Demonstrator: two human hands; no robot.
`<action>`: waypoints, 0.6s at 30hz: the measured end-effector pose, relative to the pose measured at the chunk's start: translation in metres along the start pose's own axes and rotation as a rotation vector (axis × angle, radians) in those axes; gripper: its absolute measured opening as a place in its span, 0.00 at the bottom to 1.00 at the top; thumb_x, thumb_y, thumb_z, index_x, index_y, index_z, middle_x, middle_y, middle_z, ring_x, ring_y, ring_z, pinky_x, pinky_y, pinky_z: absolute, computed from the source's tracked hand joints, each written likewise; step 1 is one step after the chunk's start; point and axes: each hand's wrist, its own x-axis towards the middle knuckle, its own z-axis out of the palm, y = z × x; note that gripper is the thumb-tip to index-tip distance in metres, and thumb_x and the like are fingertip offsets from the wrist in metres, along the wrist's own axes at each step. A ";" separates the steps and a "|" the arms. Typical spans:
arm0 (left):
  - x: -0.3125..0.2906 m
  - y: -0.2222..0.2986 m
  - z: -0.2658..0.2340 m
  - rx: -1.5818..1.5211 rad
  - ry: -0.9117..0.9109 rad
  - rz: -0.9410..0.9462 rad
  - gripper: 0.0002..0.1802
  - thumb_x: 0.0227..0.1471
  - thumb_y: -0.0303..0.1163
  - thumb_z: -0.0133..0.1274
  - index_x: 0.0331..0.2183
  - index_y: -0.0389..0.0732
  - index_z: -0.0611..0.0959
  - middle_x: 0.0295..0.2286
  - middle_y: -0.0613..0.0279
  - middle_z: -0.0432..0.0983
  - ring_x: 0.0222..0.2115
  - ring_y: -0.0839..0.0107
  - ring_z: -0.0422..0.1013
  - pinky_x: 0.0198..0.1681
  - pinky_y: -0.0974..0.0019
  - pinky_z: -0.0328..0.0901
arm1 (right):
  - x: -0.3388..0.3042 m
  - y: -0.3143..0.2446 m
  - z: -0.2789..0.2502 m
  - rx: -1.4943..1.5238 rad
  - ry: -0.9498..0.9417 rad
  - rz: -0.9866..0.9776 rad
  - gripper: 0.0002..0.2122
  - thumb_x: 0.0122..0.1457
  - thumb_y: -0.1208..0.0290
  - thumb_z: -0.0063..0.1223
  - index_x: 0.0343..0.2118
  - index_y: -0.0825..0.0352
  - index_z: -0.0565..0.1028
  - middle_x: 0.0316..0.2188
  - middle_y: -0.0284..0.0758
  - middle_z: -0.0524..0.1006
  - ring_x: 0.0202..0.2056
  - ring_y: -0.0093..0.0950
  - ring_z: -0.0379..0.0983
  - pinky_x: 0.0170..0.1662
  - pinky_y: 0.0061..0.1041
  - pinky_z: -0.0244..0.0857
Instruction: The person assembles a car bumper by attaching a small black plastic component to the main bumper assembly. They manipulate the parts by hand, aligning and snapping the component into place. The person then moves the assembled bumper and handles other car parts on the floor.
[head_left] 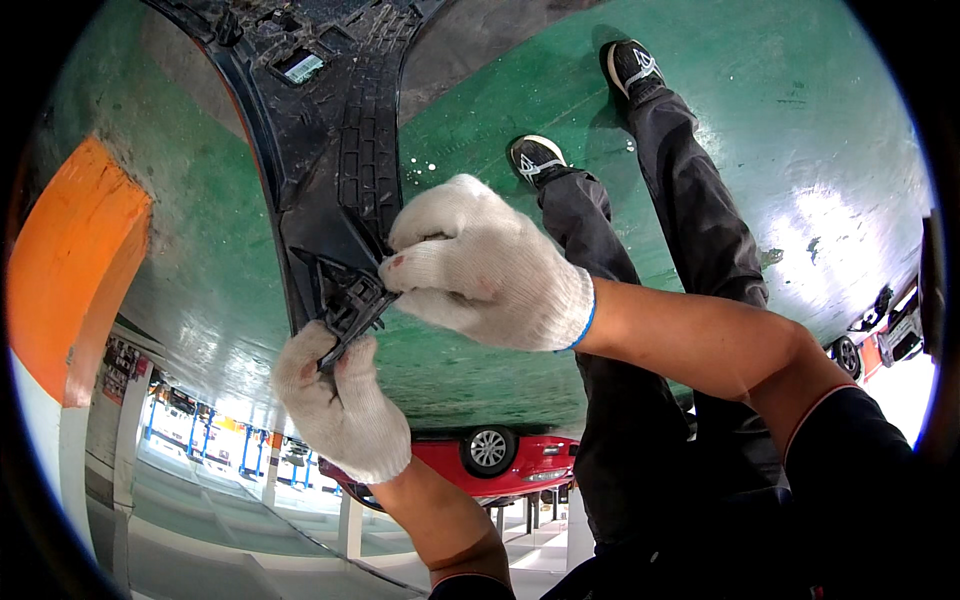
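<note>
A small black plastic bracket (350,300), with ribs and slots, sits at the narrow end of a large black plastic car panel (310,165) that looks like a bumper cover. Whether the two are joined cannot be told. My left hand (345,405), in a white knit glove, pinches the bracket's lower end between thumb and fingers. On its right side, my gloved right hand (490,270) has fingers closed at the bracket's edge, where their tips partly hide it. Reddish-brown stains mark both gloves.
The panel's wider part carries a ribbed grid and a pale label (301,67). An orange-painted pillar (85,265) stands at left. A person's legs in dark trousers (690,190) and black shoes are on the green floor (480,110). A red car (530,465) appears near the lower edge.
</note>
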 end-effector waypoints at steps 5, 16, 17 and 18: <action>0.002 0.009 -0.004 0.069 -0.065 -0.018 0.18 0.52 0.25 0.68 0.43 0.31 0.79 0.41 0.56 0.75 0.41 0.67 0.73 0.48 0.66 0.68 | 0.004 0.004 -0.002 -0.016 -0.068 -0.060 0.07 0.50 0.71 0.68 0.32 0.62 0.82 0.35 0.36 0.77 0.41 0.42 0.73 0.47 0.40 0.68; 0.006 0.012 -0.020 -0.093 -0.132 -0.088 0.29 0.56 0.17 0.59 0.57 0.25 0.68 0.50 0.46 0.74 0.48 0.62 0.74 0.56 0.60 0.68 | -0.010 -0.007 -0.036 -0.036 -0.082 0.069 0.17 0.51 0.78 0.69 0.45 0.65 0.81 0.42 0.38 0.80 0.46 0.42 0.76 0.51 0.40 0.71; 0.007 0.013 -0.022 -0.117 -0.140 -0.068 0.32 0.56 0.16 0.59 0.59 0.25 0.66 0.51 0.45 0.73 0.50 0.61 0.74 0.57 0.58 0.68 | -0.015 -0.007 -0.048 -0.062 -0.105 0.091 0.18 0.51 0.78 0.69 0.46 0.66 0.81 0.42 0.39 0.80 0.46 0.42 0.76 0.51 0.40 0.71; 0.008 0.016 -0.025 -0.057 -0.179 -0.062 0.34 0.56 0.16 0.59 0.61 0.25 0.64 0.53 0.44 0.72 0.51 0.60 0.74 0.58 0.58 0.68 | -0.027 -0.002 -0.060 -0.114 -0.100 0.102 0.18 0.52 0.77 0.68 0.47 0.66 0.81 0.42 0.40 0.80 0.47 0.43 0.76 0.52 0.40 0.71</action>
